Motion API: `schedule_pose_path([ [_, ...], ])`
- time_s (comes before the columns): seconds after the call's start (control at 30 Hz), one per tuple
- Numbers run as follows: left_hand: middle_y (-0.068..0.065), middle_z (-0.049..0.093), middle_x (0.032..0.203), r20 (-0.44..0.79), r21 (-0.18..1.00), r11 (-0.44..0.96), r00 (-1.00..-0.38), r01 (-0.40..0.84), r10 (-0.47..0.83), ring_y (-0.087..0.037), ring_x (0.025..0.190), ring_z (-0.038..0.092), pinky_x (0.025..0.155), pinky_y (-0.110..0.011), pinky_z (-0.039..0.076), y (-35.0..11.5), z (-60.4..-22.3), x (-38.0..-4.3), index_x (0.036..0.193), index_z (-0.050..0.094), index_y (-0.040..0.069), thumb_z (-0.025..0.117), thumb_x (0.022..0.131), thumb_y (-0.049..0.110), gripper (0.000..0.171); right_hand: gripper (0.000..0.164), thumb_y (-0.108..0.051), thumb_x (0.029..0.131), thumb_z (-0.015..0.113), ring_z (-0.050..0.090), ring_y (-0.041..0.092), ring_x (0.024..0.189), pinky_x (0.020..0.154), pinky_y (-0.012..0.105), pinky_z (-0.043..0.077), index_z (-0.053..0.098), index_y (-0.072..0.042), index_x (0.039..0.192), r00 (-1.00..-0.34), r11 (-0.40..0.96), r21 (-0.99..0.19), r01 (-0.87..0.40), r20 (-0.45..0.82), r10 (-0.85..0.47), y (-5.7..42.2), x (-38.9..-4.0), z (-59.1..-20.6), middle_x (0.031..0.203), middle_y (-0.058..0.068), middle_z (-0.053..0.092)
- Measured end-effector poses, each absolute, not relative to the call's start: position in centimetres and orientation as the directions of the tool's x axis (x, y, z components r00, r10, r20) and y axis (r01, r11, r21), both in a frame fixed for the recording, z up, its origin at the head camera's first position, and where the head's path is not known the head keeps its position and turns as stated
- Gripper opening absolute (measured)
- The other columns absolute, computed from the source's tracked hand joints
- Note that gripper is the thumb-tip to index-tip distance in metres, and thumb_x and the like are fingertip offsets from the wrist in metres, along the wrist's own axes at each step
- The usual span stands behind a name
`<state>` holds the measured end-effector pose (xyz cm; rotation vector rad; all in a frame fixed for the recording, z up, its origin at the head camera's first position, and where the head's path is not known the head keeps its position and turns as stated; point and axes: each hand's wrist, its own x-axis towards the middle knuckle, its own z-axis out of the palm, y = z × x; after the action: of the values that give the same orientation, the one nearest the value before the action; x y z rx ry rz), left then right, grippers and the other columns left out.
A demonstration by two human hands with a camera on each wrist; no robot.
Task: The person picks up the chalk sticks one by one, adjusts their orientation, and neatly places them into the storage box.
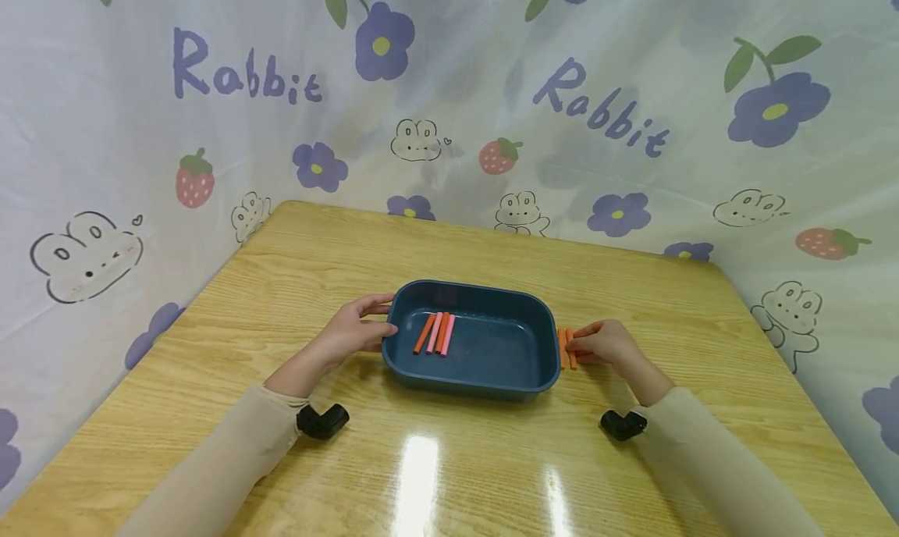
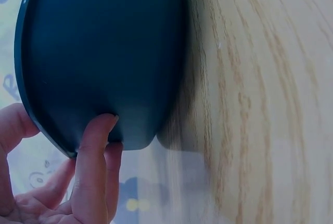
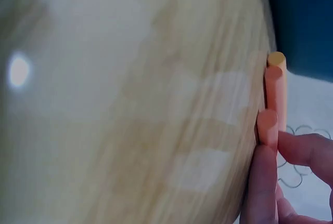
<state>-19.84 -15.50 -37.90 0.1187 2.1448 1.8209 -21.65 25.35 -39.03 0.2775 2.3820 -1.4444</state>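
Observation:
A dark blue rectangular dish [image 1: 492, 369] stands mid-table in the head view. Red and pink chalk sticks [image 1: 435, 334] lie side by side in its left half. My left hand [image 1: 351, 330] holds the dish's left end, thumb at the rim, other fingers against the outer wall [image 2: 114, 63]. Just outside the dish's right end, my right hand [image 1: 602, 343] pinches an orange chalk stick [image 3: 268, 122] between thumb and fingertips. Two more sticks, a light orange one [image 3: 277, 59] and an orange one [image 3: 274, 81], stand between it and the dish.
The wooden table [image 1: 337, 248] spreads around the dish on all sides. Behind it hangs a white curtain [image 1: 456, 69] with rabbits, flowers and strawberries. Black wrist mounts [image 1: 323, 421] stick out at both sleeves, low over the table.

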Motion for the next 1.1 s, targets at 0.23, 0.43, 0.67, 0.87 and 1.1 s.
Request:
schedule_pose_path([
  [0.23,-0.024,0.037,0.137,-0.185,0.973,0.185,-0.943,-0.137,0.276,-0.036,0.104,0.058,0.076,-0.038,0.055,-15.7,-38.0,-19.8,0.144,0.033,0.005,0.060,0.088,0.005,0.062,0.042,-0.002,0.086,0.062,0.062,0.013,0.070,0.069,0.030,0.056,0.047,0.020,0.120,-0.915,0.425,-0.835,0.350,-0.402,-0.036,25.6,-21.6,-39.0,0.086,0.010,0.064],
  [0.43,-0.025,0.036,0.137,-0.181,0.974,0.185,-0.942,-0.132,0.282,-0.037,0.107,0.056,0.076,-0.038,0.055,-15.6,-37.8,-19.8,0.144,0.033,0.004,0.060,0.088,0.005,0.062,0.051,-0.002,0.091,0.055,0.061,0.012,0.075,0.073,0.027,0.054,0.033,0.021,0.131,-0.875,0.223,-0.874,0.433,-0.466,-0.128,27.0,-21.8,-39.0,0.088,0.005,0.061],
  [0.67,-0.024,0.037,0.137,-0.188,0.973,0.183,-0.941,-0.140,0.280,-0.036,0.108,0.055,0.076,-0.038,0.055,-15.5,-37.9,-19.9,0.144,0.033,0.005,0.060,0.088,0.004,0.062,0.015,-0.002,0.094,0.049,0.063,0.012,0.074,0.074,0.024,0.054,0.063,0.000,0.096,-0.854,-0.071,-0.860,0.506,-0.488,-0.179,28.0,-21.8,-38.9,0.081,0.002,0.063],
  [0.87,-0.024,0.037,0.137,-0.184,0.974,0.182,-0.943,-0.137,0.276,-0.037,0.105,0.057,0.075,-0.038,0.055,-15.5,-37.8,-19.8,0.143,0.033,0.005,0.059,0.088,0.003,0.061,0.030,0.001,0.094,0.042,0.064,0.011,0.074,0.074,0.021,0.053,0.066,-0.007,0.079,-0.850,-0.184,-0.838,0.513,-0.467,-0.242,28.4,-21.8,-38.2,0.078,0.002,0.065],
  [1.1,-0.025,0.036,0.137,-0.184,0.974,0.180,-0.943,-0.137,0.278,-0.035,0.104,0.058,0.076,-0.037,0.055,-15.5,-37.7,-19.8,0.144,0.033,0.004,0.060,0.089,0.004,0.062,0.031,0.001,0.096,0.037,0.064,0.013,0.076,0.075,0.022,0.053,0.065,-0.006,0.084,-0.854,-0.265,-0.821,0.506,-0.435,-0.286,28.3,-22.0,-37.2,0.081,0.003,0.065],
])
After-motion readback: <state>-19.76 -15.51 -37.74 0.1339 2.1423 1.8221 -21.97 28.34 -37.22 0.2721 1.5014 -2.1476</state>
